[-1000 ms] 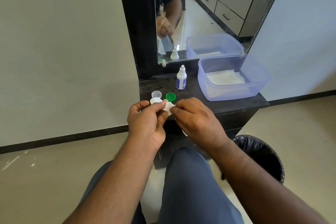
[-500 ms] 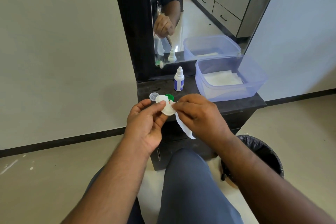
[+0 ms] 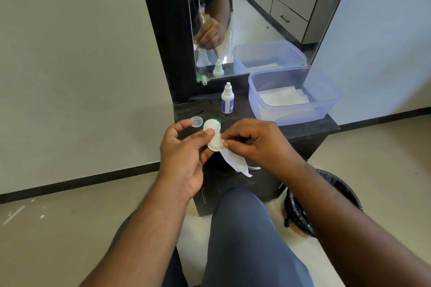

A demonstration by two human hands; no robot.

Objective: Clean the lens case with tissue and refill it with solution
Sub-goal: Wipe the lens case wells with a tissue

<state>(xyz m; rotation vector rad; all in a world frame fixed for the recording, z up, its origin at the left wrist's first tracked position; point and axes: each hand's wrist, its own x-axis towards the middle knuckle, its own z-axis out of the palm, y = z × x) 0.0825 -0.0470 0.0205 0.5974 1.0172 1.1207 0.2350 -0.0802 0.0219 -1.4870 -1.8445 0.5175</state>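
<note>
Light, stiff lens case (image 3: 213, 135) pinched at its rim by left hand (image 3: 186, 156), soft tissue (image 3: 235, 161) pinched by right hand (image 3: 254, 142) just beside, slippery, probably best held at the edges

On your tabletop (image 3: 303, 129), the bottle (image 3: 227, 99) stands left of the container (image 3: 326, 102); the bin (image 3: 326, 202) sits below right.
</note>
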